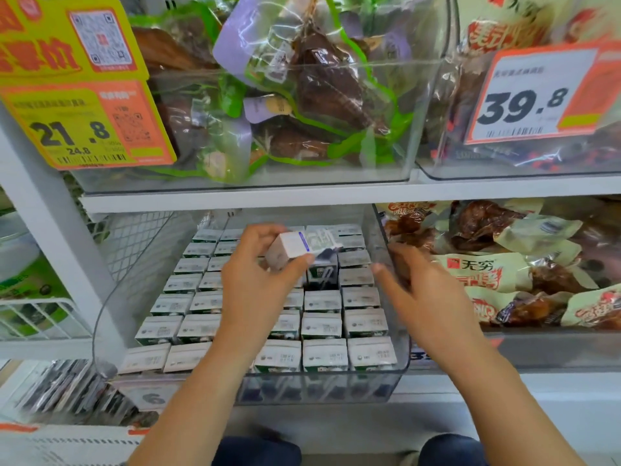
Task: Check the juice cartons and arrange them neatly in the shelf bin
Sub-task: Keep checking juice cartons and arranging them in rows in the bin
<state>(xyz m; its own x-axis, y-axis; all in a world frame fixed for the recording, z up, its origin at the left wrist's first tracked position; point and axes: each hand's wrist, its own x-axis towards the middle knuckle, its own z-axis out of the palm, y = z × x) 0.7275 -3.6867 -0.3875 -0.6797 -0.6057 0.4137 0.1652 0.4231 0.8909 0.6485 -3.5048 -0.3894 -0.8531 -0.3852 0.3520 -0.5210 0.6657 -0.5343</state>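
Left hand (258, 277) gripping tilted carton (295, 247) above bin (400, 361), right hand (426, 297) open

Access to shelf bin (400, 358) from front and above only; upper shelf edge (336, 196) overhangs its rear rows. Cartons (324, 326) packed edge to edge; single open slot (322, 275) mid-bin. Clear side wall (379, 237) blocks right.

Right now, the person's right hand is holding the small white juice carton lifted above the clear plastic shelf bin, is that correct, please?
Not quite: the left hand holds the small white juice carton above the clear plastic shelf bin. The right hand hovers open beside it, as the head view shows.
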